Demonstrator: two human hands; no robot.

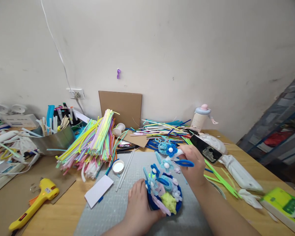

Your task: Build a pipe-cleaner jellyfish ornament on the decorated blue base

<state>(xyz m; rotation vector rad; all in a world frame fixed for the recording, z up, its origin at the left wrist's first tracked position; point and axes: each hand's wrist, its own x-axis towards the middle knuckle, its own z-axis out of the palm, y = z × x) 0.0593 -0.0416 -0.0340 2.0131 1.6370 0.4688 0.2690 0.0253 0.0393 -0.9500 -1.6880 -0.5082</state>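
Note:
A pipe-cleaner flower arrangement [167, 188] with a dark blue round base sits on the grey cutting mat [105, 209]. Around the left side of its base, the fingers and thumb of my left hand [140, 203] are wrapped. My right hand [193, 164] is closed at the upper right of the arrangement, by a blue flower [171, 150] with a white centre and a blue looped leaf [185, 163]. Its fingertips pinch the flower's pale stem, partly hidden by the hand. Lower on the base are a yellow-green fuzzy piece [168, 202] and small pale lilac flowers.
Left of the mat lies a yellow hot glue gun [36, 203]. A big bundle of coloured pipe cleaners [95, 144] stands behind, near a white cup-like lid [118, 166] and a white card [99, 191]. To the right are a phone [206, 148], a bottle [201, 118] and green pipe cleaners [222, 180].

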